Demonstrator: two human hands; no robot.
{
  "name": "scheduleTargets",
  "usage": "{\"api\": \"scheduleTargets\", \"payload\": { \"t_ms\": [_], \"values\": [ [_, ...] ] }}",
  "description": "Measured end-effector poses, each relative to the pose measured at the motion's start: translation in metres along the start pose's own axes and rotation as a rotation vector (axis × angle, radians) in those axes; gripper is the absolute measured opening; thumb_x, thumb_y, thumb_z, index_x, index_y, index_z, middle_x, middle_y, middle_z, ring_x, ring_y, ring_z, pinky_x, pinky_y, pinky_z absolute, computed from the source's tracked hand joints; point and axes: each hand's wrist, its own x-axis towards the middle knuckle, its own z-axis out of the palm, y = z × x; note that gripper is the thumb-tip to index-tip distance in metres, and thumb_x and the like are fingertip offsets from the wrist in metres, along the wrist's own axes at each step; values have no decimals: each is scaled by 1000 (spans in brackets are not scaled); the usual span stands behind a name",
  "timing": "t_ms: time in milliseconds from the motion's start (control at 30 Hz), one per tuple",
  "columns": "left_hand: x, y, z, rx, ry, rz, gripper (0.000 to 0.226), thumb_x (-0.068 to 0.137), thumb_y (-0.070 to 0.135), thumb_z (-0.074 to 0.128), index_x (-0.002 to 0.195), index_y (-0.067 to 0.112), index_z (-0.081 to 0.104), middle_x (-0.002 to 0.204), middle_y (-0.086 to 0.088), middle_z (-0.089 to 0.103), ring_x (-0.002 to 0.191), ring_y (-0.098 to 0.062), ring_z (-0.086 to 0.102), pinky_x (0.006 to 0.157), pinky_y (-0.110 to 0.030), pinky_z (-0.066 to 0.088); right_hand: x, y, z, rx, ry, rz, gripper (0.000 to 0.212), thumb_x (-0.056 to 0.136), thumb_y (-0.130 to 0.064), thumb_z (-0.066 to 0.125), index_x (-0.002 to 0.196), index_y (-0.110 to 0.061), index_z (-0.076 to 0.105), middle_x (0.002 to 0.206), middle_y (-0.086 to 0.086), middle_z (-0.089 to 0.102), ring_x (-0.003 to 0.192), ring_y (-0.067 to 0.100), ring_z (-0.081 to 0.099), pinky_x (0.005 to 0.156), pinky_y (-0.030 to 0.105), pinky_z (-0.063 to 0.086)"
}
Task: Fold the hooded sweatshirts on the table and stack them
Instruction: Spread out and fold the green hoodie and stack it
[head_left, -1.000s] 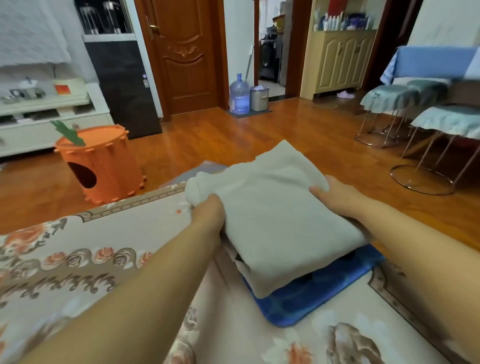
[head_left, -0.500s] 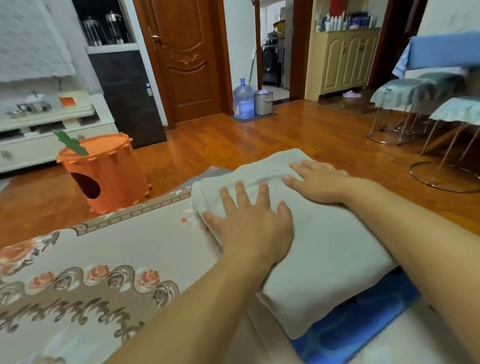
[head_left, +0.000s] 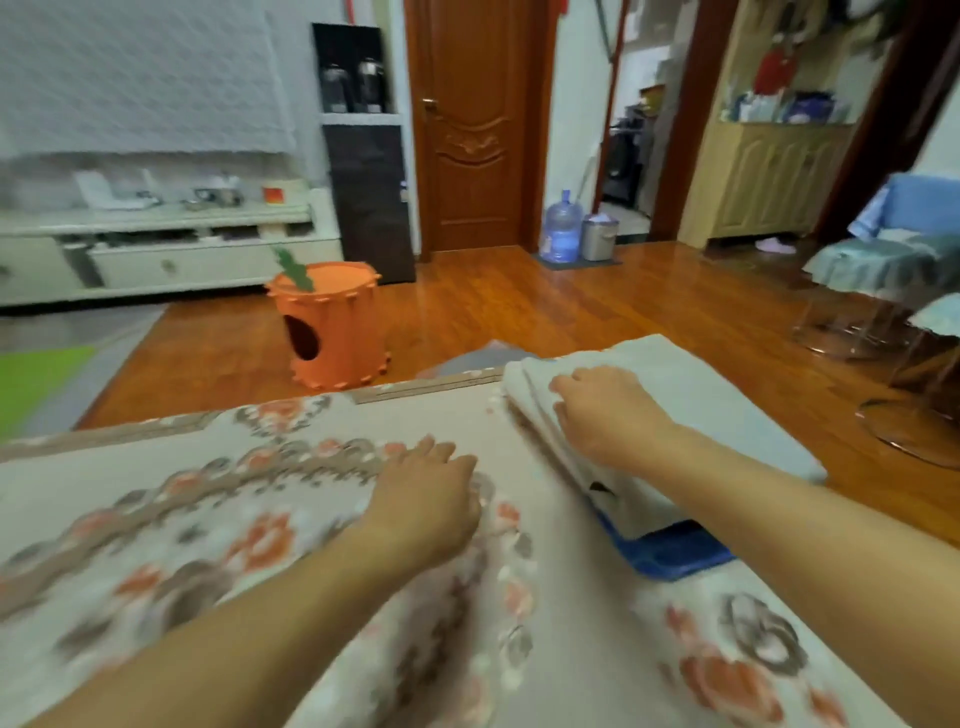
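A: The fingers of the right hand lie loosely bent on the near left edge of the folded pale grey hooded sweatshirt. I cannot tell whether they grip the cloth or only rest on it.

B: And the left hand?

A: It lies palm down on the worktop, which is covered by a cream cloth with orange and brown flowers. Its fingers are straight and close together, holding nothing, just beside the pile and apart from it.

B: Where is the sweatshirt?

A: At the worktop's far right corner, topmost on a stack. Beneath it show the edges of more folded light cloth, and under those a blue mat sticks out toward the viewer.

B: Anything beyond?

A: An orange round tub with a green leaf stands on the wooden floor.
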Motion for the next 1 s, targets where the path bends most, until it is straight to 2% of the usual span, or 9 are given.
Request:
{"api": "scheduleTargets", "payload": {
  "t_ms": [67, 167, 333, 533, 667, 733, 833, 900, 1000],
  "values": [
    [-75, -42, -25, -8, -22, -78, 34, 98, 37, 41, 115, 21, 67, 118, -4, 67, 111, -29, 62, 96, -42, 50, -25, -66, -25, 102, -50, -124, 32, 102, -34, 40, 126, -20, 56, 123, 8, 60, 111, 32, 55, 87, 40, 47],
    [-201, -103, -71, -6, 9, -242, 29, 99, 36, 43, 102, 22, 68, 100, -1, 69, 92, -25, 65, 76, -39, 55, -62, -187, -78, 278, -43, -290, 35, 102, -33, 42, 131, -18, 56, 128, 9, 59, 117, 32, 53, 94, 44, 48],
    [-414, -199, -120, -129, 239, -556, 25, 98, 39, 48, 111, 32, 69, 109, 9, 72, 99, -19, 66, 85, -37, 53, -140, -394, -160, 595, -72, -533, 35, 102, -36, 46, 131, -22, 60, 132, 2, 63, 119, 26, 57, 96, 36, 47],
    [-687, -274, -89, -227, 374, -1074, 25, 96, 37, 51, 109, 31, 71, 112, 4, 73, 106, -22, 66, 91, -36, 51, -251, -653, -203, 721, -269, -907, 33, 99, -35, 51, 126, -23, 65, 128, 1, 67, 114, 23, 61, 96, 33, 48],
    [-840, -279, -43, -302, 470, -1408, 24, 91, 37, 52, 101, 30, 73, 94, 1, 76, 93, -24, 70, 82, -37, 54, -342, -791, -215, 728, -342, -1182, 16, 96, -24, 57, 103, -19, 70, 111, 5, 72, 104, 24, 64, 78, 28, 42],
    [-899, -278, -15, -315, 469, -1552, 23, 90, 35, 55, 101, 28, 73, 95, 2, 76, 95, -23, 69, 82, -37, 54, -385, -845, -206, 680, -404, -1264, 20, 97, -28, 55, 108, -19, 69, 112, 4, 72, 106, 24, 65, 84, 29, 47],
    [-960, -277, 18, -380, 525, -1654, 23, 86, 36, 52, 101, 35, 69, 92, 7, 74, 90, -19, 69, 81, -37, 55, -433, -897, -183, 574, -495, -1364, 37, 96, -31, 54, 131, -21, 61, 128, 4, 67, 119, 24, 61, 97, 28, 45],
    [-988, -286, 31, -373, 536, -1689, 25, 90, 32, 54, 110, 34, 69, 106, 4, 71, 99, -20, 66, 88, -38, 54, -453, -919, -176, 496, -568, -1409, 46, 98, -30, 52, 143, -20, 50, 138, 8, 59, 125, 25, 55, 102, 32, 44],
    [-1017, -326, 29, -123, 624, -1744, 45, 93, 30, 64, 136, 18, 57, 131, -9, 58, 119, -31, 55, 100, -43, 46, -462, -945, -185, 436, -537, -1457, 52, 101, -31, 47, 151, -21, 36, 143, 9, 47, 128, 29, 49, 104, 37, 43]
  ]
}}
